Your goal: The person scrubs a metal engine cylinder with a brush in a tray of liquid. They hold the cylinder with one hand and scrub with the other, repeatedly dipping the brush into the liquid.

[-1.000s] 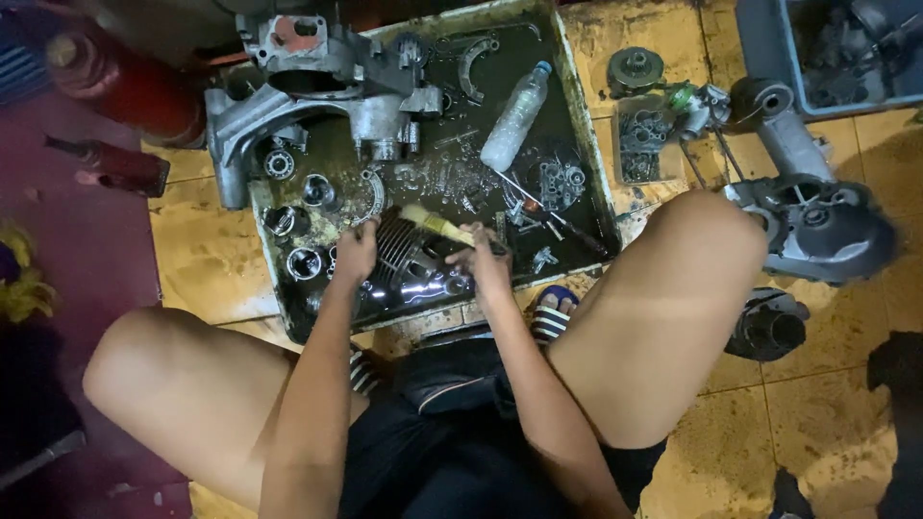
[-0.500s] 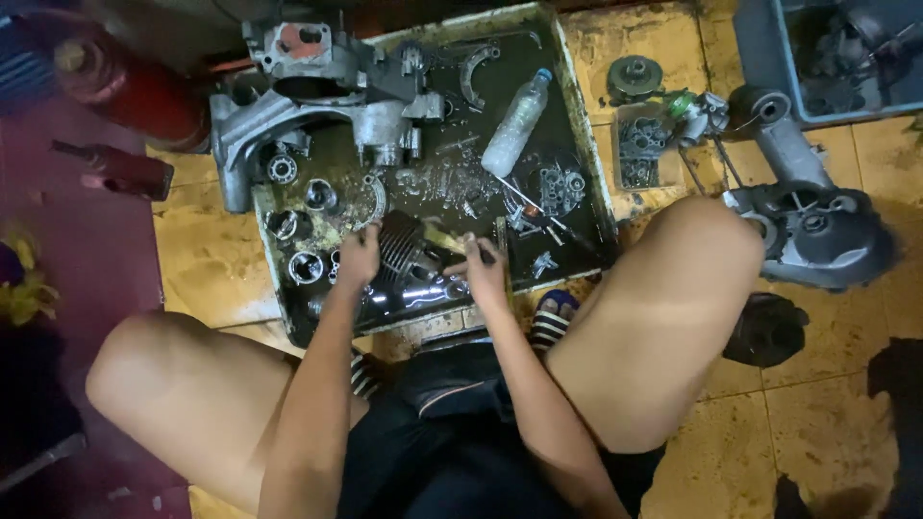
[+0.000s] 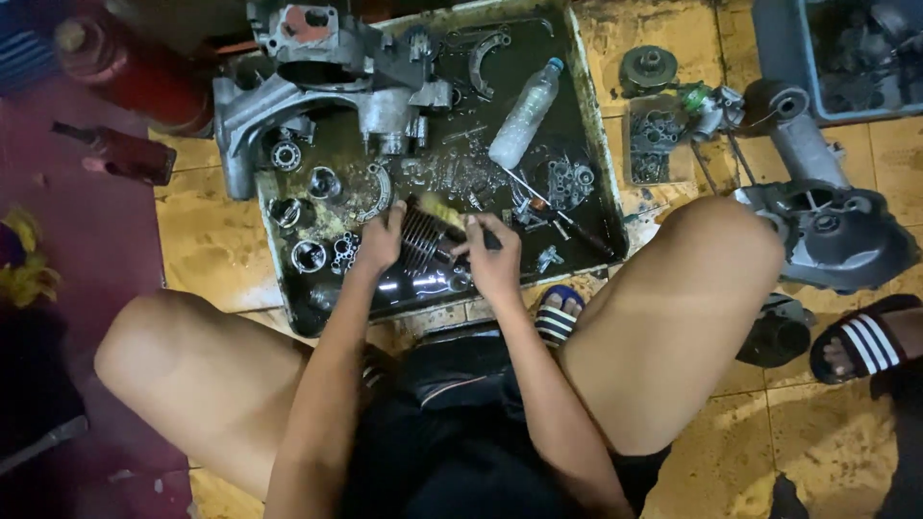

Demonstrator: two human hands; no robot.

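Observation:
I squat over a dark oily metal tray (image 3: 598, 183) on the floor. My left hand (image 3: 383, 240) grips the left side of a finned engine cylinder (image 3: 421, 240) lying in the tray's near part. My right hand (image 3: 492, 258) holds a brush with a yellowish head (image 3: 440, 210) against the cylinder's fins. Around the cylinder lie bearings (image 3: 310, 256), rings and small gears in the dirty liquid.
A grey engine crankcase (image 3: 327, 86) fills the tray's far left. A clear plastic bottle (image 3: 524, 113) lies in the tray. Another engine casing (image 3: 827, 231) sits right of my knee, with a grey bin (image 3: 769, 38) behind it. Another person's sandalled foot (image 3: 865, 346) is at right.
My right hand has swung the brush from the cylinder's right side onto its top. My left hand stays on the cylinder. The view has shifted slightly.

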